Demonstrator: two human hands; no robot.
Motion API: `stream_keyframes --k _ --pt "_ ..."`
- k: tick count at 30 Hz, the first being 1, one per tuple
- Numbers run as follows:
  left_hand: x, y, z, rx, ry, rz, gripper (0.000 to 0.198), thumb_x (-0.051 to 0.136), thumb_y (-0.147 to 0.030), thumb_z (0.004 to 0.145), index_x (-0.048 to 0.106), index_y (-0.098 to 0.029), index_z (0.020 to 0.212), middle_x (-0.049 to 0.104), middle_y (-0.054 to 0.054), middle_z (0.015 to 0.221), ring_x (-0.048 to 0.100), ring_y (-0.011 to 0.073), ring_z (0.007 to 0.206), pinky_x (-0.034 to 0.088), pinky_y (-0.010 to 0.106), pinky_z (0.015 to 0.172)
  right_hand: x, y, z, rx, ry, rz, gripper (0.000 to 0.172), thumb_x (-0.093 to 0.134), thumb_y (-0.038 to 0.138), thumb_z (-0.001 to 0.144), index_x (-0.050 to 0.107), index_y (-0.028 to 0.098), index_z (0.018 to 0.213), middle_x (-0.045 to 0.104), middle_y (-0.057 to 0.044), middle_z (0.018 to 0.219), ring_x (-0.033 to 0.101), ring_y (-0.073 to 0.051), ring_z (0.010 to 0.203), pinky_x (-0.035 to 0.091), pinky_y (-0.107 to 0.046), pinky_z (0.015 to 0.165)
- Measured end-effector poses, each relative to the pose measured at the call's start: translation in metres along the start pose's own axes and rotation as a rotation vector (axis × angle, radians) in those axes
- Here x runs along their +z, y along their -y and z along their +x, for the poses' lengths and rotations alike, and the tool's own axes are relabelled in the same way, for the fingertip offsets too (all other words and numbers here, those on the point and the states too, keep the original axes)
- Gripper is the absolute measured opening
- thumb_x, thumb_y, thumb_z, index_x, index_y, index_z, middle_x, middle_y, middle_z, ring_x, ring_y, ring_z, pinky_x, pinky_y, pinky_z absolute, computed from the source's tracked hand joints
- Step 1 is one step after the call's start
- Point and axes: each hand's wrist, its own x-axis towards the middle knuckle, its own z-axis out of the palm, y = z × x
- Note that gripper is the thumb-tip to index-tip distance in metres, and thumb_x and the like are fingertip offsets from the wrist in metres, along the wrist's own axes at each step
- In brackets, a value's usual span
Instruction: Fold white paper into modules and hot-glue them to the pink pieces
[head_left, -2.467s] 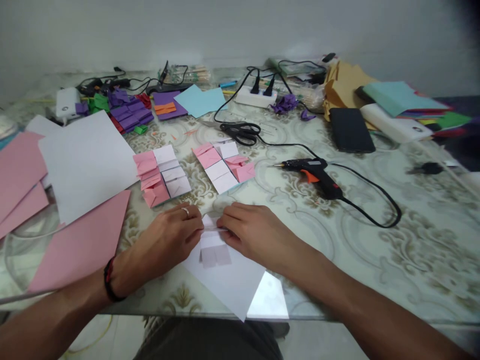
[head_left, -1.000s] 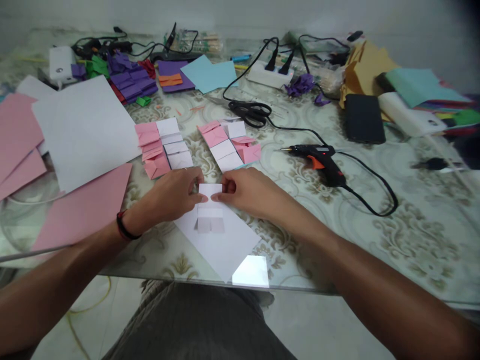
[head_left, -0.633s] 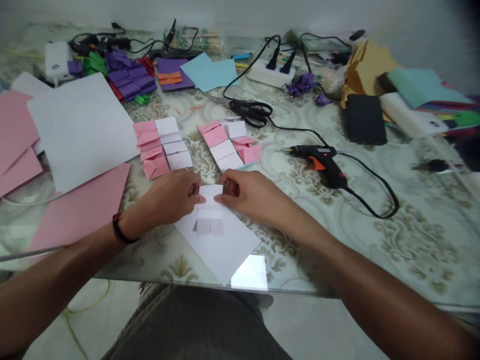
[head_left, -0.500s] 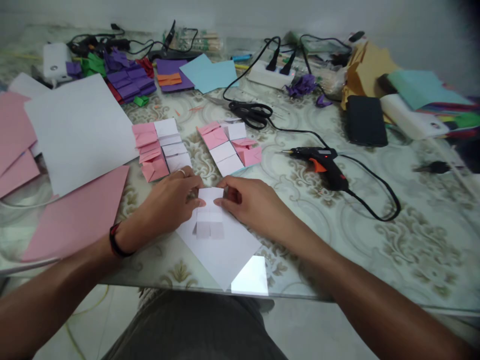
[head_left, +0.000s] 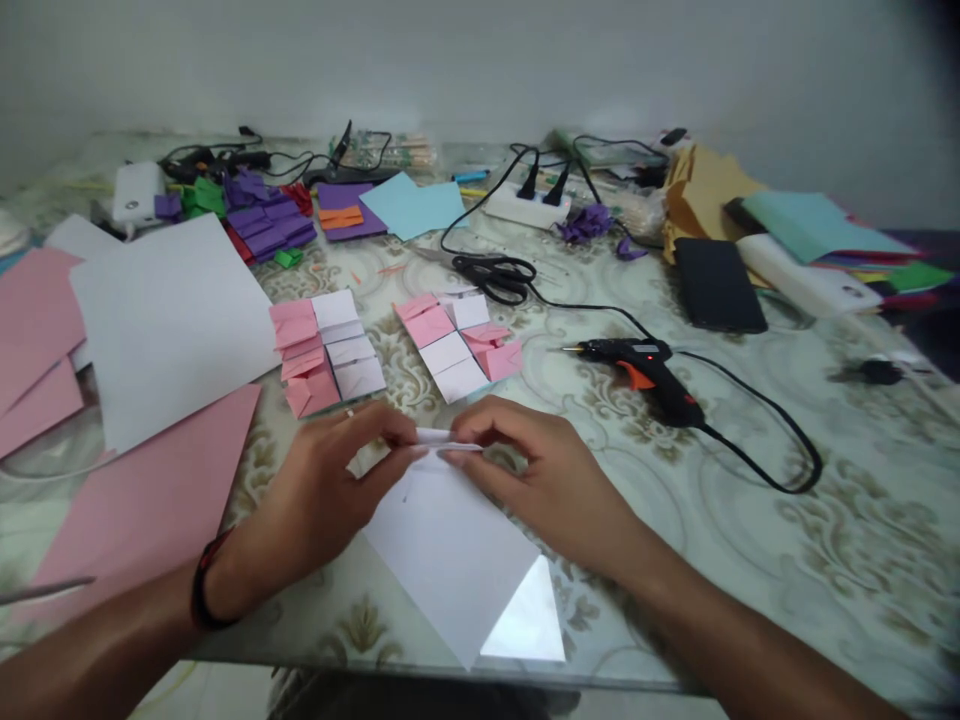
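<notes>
Between my two hands is a small piece of folded white paper (head_left: 435,437), seen almost edge-on. My left hand (head_left: 341,470) pinches its left end between thumb and fingers. The right end is pinched the same way by my right hand (head_left: 532,465). Beneath them a larger white paper sheet (head_left: 454,550) lies at an angle on the table. Just beyond my hands sit two panels of folded pink and white paper, the left panel (head_left: 330,350) and the right panel (head_left: 457,345).
A glue gun (head_left: 645,375) with a cord lies to the right, scissors (head_left: 499,275) beyond the panels. Large white card (head_left: 176,320) and pink sheets (head_left: 157,510) cover the left. A black phone-like slab (head_left: 720,285), a power strip (head_left: 529,205) and purple folded papers (head_left: 270,230) stand farther back.
The small folded paper has tipped from showing its creased face to nearly edge-on, with both hands still pinching it. The camera view has tilted up, so everything sits lower.
</notes>
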Motion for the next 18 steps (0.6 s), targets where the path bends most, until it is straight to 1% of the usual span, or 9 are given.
stream_keyframes --k 1,4,6,8,10,13,15,17,18 --pt "0.0 -0.001 -0.003 -0.007 -0.035 -0.025 0.01 0.07 -0.015 0.094 0.065 -0.023 0.095 0.074 -0.004 0.088 0.068 0.0111 0.074 0.05 0.022 0.066 0.0 0.003 -0.002 -0.009 -0.021 0.014 0.009 0.07 0.022 0.093 0.066 0.022 0.084 0.068 0.002 0.081 0.062 -0.013 0.074 0.046 -0.024 0.067" --pt "0.0 -0.003 -0.01 -0.045 -0.136 -0.165 0.018 0.074 -0.018 0.092 0.061 -0.026 0.102 0.071 -0.004 0.093 0.07 0.0133 0.086 0.055 0.024 0.075 0.002 0.009 -0.008 -0.007 -0.07 0.061 0.007 0.071 0.024 0.092 0.066 0.023 0.086 0.068 0.002 0.083 0.063 -0.014 0.077 0.047 -0.026 0.068" --pt "0.001 -0.004 -0.011 -0.089 -0.158 -0.258 0.022 0.075 -0.019 0.091 0.061 -0.027 0.107 0.07 -0.003 0.098 0.071 0.0141 0.092 0.057 0.025 0.081 0.004 0.009 -0.01 0.026 -0.094 0.142 0.006 0.073 0.026 0.09 0.067 0.024 0.09 0.067 0.002 0.083 0.063 -0.015 0.078 0.048 -0.026 0.069" --pt "0.001 -0.006 -0.009 -0.163 -0.129 -0.348 0.026 0.077 -0.021 0.09 0.062 -0.028 0.11 0.071 -0.002 0.096 0.071 0.0135 0.09 0.057 0.024 0.079 0.005 0.008 -0.01 0.068 -0.103 0.256 0.01 0.076 0.027 0.088 0.067 0.025 0.092 0.065 0.002 0.081 0.062 -0.014 0.077 0.049 -0.027 0.071" --pt "0.0 -0.008 -0.006 -0.254 -0.075 -0.447 0.026 0.078 -0.024 0.089 0.063 -0.027 0.11 0.071 -0.003 0.087 0.07 0.0123 0.083 0.056 0.021 0.072 0.005 0.008 -0.009 0.11 -0.092 0.351 0.015 0.078 0.028 0.086 0.066 0.025 0.093 0.063 0.003 0.079 0.061 -0.013 0.075 0.05 -0.026 0.071" --pt "-0.003 -0.01 -0.001 -0.352 -0.001 -0.575 0.023 0.079 -0.026 0.089 0.065 -0.024 0.107 0.07 -0.004 0.077 0.067 0.0099 0.071 0.051 0.017 0.06 0.005 0.008 -0.006 0.208 -0.027 0.431 0.02 0.078 0.032 0.085 0.066 0.023 0.097 0.061 0.003 0.078 0.059 -0.013 0.072 0.047 -0.025 0.064" --pt "-0.005 -0.01 0.001 -0.375 0.022 -0.628 0.022 0.08 -0.025 0.088 0.066 -0.022 0.106 0.068 -0.004 0.075 0.063 0.0079 0.066 0.047 0.015 0.056 0.004 0.008 -0.005 0.305 0.068 0.462 0.022 0.075 0.04 0.088 0.066 0.02 0.091 0.059 0.002 0.075 0.056 -0.013 0.067 0.043 -0.025 0.058" --pt "-0.006 -0.009 0.002 -0.394 0.035 -0.67 0.023 0.081 -0.024 0.088 0.067 -0.022 0.105 0.065 -0.005 0.072 0.059 0.0061 0.062 0.044 0.014 0.053 0.004 0.008 -0.005 0.385 0.146 0.475 0.032 0.071 0.047 0.091 0.063 0.018 0.081 0.056 0.001 0.07 0.053 -0.012 0.063 0.039 -0.025 0.054" --pt "-0.006 -0.009 0.002 -0.403 0.039 -0.691 0.023 0.081 -0.023 0.087 0.067 -0.022 0.106 0.065 -0.006 0.071 0.058 0.0055 0.06 0.042 0.013 0.052 0.005 0.007 -0.005 0.404 0.159 0.476 0.036 0.07 0.05 0.091 0.061 0.017 0.077 0.055 0.001 0.069 0.051 -0.012 0.061 0.037 -0.025 0.053"
